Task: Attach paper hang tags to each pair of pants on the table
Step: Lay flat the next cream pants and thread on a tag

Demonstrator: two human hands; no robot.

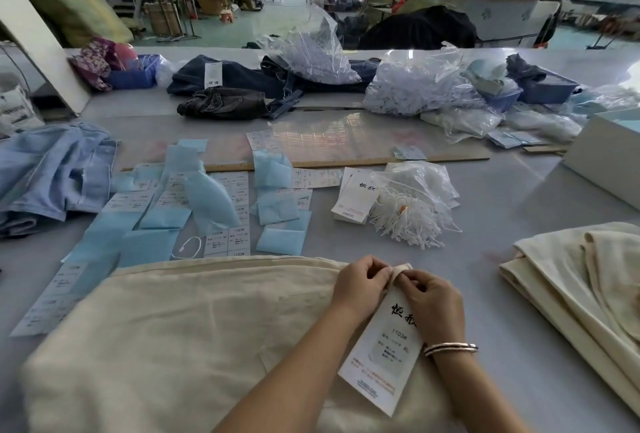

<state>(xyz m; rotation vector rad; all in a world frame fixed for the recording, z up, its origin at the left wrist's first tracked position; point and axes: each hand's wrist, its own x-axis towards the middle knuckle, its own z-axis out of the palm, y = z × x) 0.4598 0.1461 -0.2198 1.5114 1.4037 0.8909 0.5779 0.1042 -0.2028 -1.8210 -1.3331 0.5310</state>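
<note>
Fingers [381,275] of both hands are pinching a belt loop [401,268] above the tag [384,353]; a slipping pinch risks dropping the string, which is not visible here.

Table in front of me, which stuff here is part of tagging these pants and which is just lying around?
In the job:
cream pants
hang tag, pinched by left hand and right hand
tag stack
white string loops

Lying about:
dark jeans
blue baskets
wooden ruler
</note>
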